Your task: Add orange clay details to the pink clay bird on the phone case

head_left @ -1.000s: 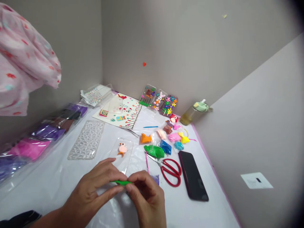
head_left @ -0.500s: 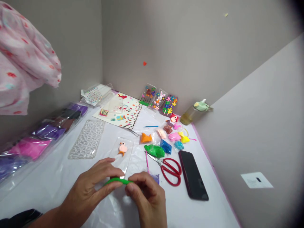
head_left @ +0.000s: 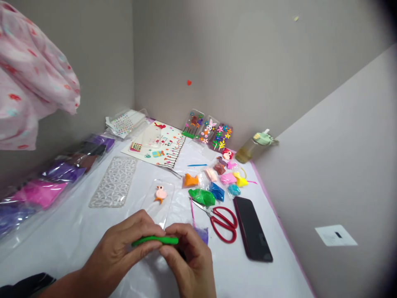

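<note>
A thin strip of green modelling clay (head_left: 155, 239) is pinched between both hands, held above the table's near side. My left hand (head_left: 120, 244) has thumb and fingers closed on the strip's left and middle part. Its right part is gripped by my right hand (head_left: 190, 258), whose fingers curl around it. Just beyond the hands lies a clear phone case (head_left: 169, 198), its near end hidden by them. On the case sits a pale pink clay bird (head_left: 161, 193) with orange legs.
Red-handled scissors (head_left: 223, 223) and a black phone (head_left: 252, 229) lie to the right. Bagged green clay (head_left: 202, 197) and several other colours lie behind the scissors. A patterned clear case (head_left: 114, 182) is at left, decorated cases (head_left: 208, 131) and a bottle (head_left: 252, 147) at the back.
My hands have come closer together, and the right has shifted slightly left. The green strip now lies flatter, with its right end showing past the right fingertips.
</note>
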`<state>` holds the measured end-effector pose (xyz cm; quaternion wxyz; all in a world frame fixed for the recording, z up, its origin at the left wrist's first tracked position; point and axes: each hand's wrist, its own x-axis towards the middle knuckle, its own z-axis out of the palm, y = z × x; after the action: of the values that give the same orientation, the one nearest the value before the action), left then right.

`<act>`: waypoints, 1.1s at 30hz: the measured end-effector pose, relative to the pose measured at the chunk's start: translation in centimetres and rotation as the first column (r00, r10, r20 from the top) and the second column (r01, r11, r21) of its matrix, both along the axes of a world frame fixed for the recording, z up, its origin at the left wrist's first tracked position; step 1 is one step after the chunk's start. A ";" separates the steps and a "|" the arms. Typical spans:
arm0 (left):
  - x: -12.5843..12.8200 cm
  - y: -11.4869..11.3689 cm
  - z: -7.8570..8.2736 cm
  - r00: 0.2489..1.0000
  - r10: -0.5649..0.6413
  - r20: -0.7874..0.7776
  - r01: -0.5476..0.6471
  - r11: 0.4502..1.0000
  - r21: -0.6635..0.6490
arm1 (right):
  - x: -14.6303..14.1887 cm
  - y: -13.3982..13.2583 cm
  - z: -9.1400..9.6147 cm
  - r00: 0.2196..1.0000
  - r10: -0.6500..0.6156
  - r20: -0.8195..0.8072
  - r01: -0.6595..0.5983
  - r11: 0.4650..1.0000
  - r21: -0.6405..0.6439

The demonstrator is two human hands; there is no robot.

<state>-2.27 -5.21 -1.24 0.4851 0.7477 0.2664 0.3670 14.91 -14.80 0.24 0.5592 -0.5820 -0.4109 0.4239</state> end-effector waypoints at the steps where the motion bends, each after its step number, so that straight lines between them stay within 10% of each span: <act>1: -0.1 0.0 0.0 1.000 0.021 -0.021 -0.021 1.000 -0.009 | 0.0 0.0 0.0 1.000 0.003 0.001 -0.003 1.000 -0.002; 13: 0.4 -0.5 0.9 0.996 0.084 0.013 -0.081 0.983 -0.167 | 0.1 0.2 0.4 1.000 0.003 0.031 -0.002 1.000 -0.021; 33: 0.5 0.1 0.4 0.998 -0.045 0.034 0.041 0.994 0.103 | -0.4 0.4 0.5 0.963 -0.034 0.268 0.028 0.999 0.026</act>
<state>-1.80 -5.07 -0.82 0.4588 0.7703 0.2224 0.3830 14.50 -14.45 0.71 0.5112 -0.6343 -0.4784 0.3277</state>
